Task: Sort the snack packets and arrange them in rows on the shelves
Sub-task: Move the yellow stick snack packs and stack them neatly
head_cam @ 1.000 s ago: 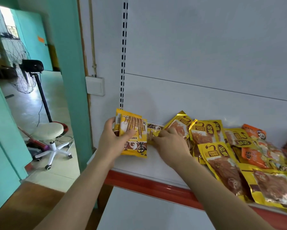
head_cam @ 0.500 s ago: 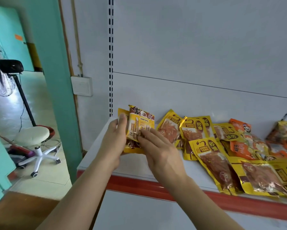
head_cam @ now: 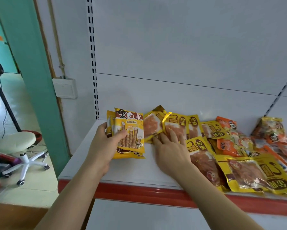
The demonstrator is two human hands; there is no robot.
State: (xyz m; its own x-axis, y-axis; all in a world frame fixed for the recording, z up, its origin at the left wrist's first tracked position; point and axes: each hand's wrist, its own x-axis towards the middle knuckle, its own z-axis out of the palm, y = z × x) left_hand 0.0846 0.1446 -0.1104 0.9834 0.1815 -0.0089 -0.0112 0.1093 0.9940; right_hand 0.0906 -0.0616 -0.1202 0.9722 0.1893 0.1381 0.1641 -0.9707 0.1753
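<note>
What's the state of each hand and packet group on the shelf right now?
left hand: grips the wafer-roll packets, thumb across the front.
wafer-roll packets: stacked, held upright at the shelf's left end.
right hand: fingers spread, resting on the yellow packets.
yellow packets: lying overlapped, unsorted.
orange packets: jumbled at the right.
shelf: white, red front edge.

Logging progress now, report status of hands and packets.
Left hand grips stack of wafer-roll packets, upright on shelf. Right hand open, fingers on yellow jerky packets. Loose pile of packets unsorted at right.
</note>
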